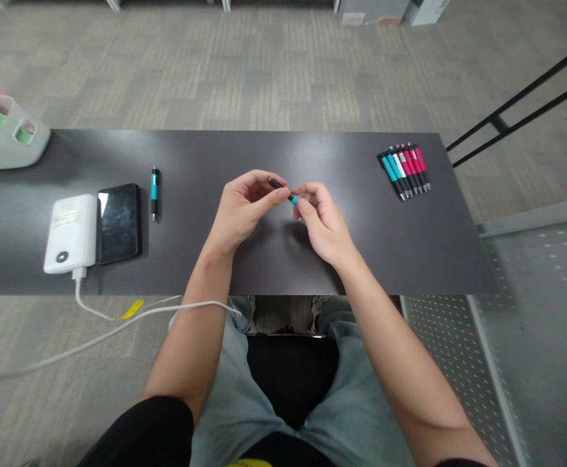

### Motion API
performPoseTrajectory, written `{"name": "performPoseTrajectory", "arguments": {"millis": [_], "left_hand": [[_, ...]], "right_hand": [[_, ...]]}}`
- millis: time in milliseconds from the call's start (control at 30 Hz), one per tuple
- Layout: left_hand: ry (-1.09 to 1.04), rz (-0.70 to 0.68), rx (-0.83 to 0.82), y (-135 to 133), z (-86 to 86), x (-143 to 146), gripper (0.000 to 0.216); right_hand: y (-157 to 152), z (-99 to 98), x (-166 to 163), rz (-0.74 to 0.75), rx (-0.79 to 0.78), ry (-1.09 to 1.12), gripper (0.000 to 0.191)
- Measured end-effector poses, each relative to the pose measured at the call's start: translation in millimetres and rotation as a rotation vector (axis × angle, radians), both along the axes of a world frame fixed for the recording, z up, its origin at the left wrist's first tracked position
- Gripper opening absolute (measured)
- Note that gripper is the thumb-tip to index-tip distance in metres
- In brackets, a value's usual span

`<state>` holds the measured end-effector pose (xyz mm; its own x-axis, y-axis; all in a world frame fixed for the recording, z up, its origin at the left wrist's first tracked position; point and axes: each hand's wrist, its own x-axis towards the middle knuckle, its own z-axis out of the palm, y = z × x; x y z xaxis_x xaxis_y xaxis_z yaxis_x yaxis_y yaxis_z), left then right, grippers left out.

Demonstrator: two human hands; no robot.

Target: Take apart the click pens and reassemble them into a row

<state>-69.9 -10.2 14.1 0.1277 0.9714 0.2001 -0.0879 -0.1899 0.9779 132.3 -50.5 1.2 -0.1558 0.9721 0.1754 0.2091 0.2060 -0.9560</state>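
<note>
Both of my hands pinch one teal and black pen above the middle of the dark table. My left hand is closed on the black end, which points up and to the left. With thumb and fingertips, my right hand grips the teal part. The fingers cover much of that pen. Off to the left, a second teal and black pen lies alone on the table. A row of several pens in teal, white and red, with black lower parts, rests at the right.
A white power bank with a cable lies beside a black phone on the left. A white basket with colourful contents stands at the far left corner. Black metal bars rise past the right edge.
</note>
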Motion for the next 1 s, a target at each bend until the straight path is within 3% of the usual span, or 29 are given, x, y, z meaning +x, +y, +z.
{"name": "performPoseTrajectory", "arguments": {"millis": [433, 800, 1000], "left_hand": [[-0.033, -0.081, -0.039, -1.3, 4.2, -0.9, 0.057], [-0.002, -0.003, -0.005, 0.7, 1.4, 3.3, 0.056], [0.013, 0.024, -0.007, 1.8, 1.0, 2.6, 0.049]], "right_hand": [[1.6, 5.2, -1.0, 0.030, -0.052, -0.026, 0.049], [1.6, 5.9, -2.9, 0.052, -0.091, -0.009, 0.047], [2.4, 4.0, -2.3, -0.042, -0.049, -0.011, 0.049]]}}
